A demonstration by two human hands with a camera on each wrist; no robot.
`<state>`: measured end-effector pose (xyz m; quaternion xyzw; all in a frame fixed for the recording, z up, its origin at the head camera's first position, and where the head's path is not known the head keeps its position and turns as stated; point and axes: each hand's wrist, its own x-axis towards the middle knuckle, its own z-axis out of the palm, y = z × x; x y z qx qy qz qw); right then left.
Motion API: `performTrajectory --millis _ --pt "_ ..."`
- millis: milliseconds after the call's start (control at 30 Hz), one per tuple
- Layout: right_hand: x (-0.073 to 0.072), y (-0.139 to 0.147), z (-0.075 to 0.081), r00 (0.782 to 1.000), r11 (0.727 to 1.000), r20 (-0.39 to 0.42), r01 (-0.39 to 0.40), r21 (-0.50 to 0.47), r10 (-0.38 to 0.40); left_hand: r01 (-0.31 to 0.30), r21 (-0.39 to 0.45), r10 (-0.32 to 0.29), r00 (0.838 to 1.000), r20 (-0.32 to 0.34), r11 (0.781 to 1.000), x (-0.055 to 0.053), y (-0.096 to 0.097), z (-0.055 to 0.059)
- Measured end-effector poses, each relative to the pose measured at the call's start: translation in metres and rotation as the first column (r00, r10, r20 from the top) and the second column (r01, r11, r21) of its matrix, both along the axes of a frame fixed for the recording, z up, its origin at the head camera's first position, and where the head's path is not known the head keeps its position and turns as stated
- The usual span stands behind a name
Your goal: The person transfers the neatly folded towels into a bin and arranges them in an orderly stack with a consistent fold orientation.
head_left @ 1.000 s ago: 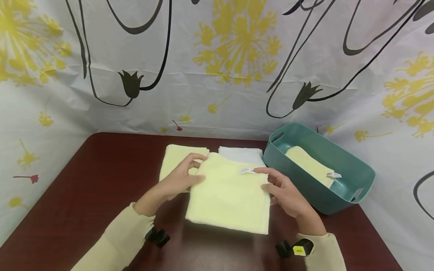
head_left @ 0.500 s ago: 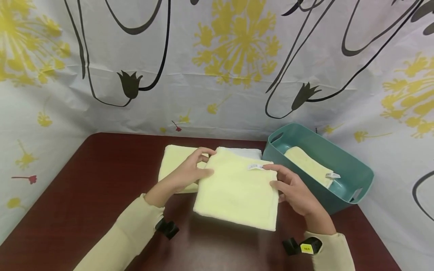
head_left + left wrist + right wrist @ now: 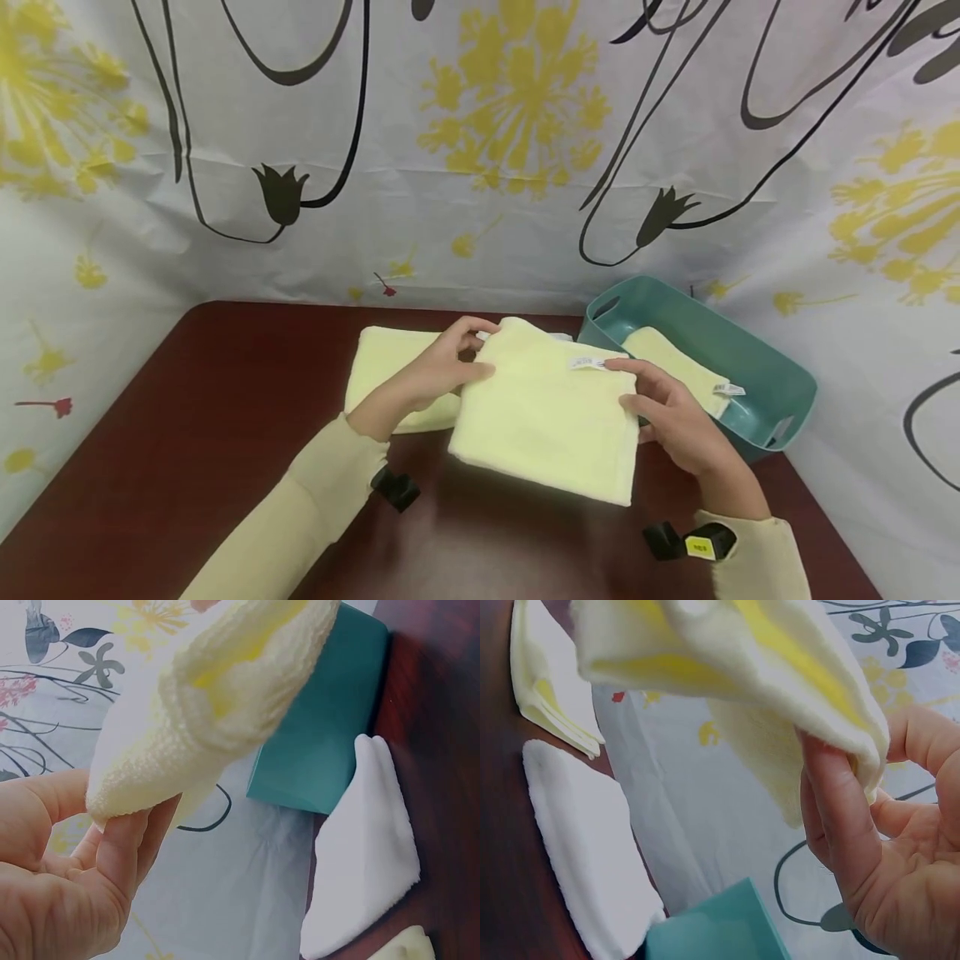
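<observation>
Dark red-brown table (image 3: 225, 433), slight sheen. Smooth teal bin (image 3: 750, 346), rounded corners, slot handles. Fuzzy pale-yellow towel (image 3: 547, 408), folded squarish, raised above table, left of bin. Folded yellow cloth (image 3: 393, 367) and plush white cloth (image 3: 367, 847) lie on table; yellow roll-like cloth (image 3: 675, 362) inside bin. Left hand (image 3: 442, 358) pinches towel's left edge, right hand (image 3: 675, 425) its right, both nearly closed. Small white tag (image 3: 587, 363) on towel.

The dark red-brown desk (image 3: 247, 450) carried a folded pale yellow cloth (image 3: 390, 358) near its far edge, a folded white cloth (image 3: 367, 855) by the same edge and, at the far right corner, a teal basket (image 3: 750, 358).
</observation>
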<state>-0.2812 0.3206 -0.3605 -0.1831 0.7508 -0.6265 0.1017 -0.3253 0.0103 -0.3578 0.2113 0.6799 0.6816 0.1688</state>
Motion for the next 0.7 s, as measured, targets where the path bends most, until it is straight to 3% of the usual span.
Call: performTrajectory --millis 333,700 --pt "0.004 0.017 0.009 0.999 0.999 0.002 0.049 0.01 -0.049 0.042 -0.016 -0.041 0.999 0.023 0.999 -0.014 0.02 0.007" --pt "0.004 0.037 0.018 0.996 0.996 -0.046 0.081 0.039 -0.079 0.042 -0.058 -0.039 0.998 0.047 0.997 -0.027 0.045 0.017"
